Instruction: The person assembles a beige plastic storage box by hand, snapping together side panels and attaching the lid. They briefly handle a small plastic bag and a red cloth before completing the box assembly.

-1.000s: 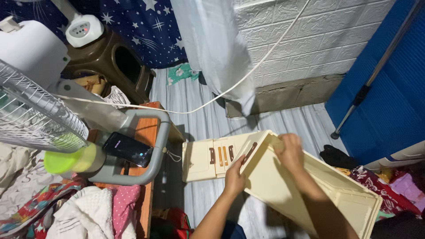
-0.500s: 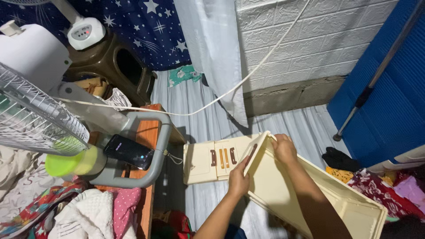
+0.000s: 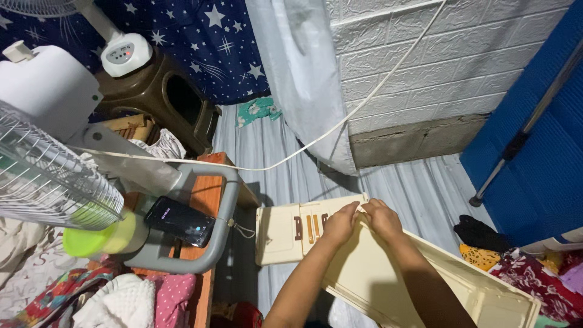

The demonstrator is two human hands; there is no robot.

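A long cream plastic case (image 3: 425, 285) lies tilted across the grey striped sheet, its open hollow side facing up toward the lower right. A smaller cream panel (image 3: 285, 234) with brown slots sits at its upper left end. My left hand (image 3: 340, 223) and my right hand (image 3: 384, 220) meet side by side at the case's top edge where the panel joins it. Both hands pinch that edge with curled fingers.
A fan grille (image 3: 48, 182) and white fan body fill the left. A black phone (image 3: 180, 221) rests on a grey handle frame beside a green cup (image 3: 100, 238). A white cord (image 3: 340, 121) crosses the brick wall. A blue panel (image 3: 534, 152) stands at right; clothes lie around.
My hands have come together at the case's top edge; a second ago they were apart, the right higher on the rim. The view has shifted slightly.
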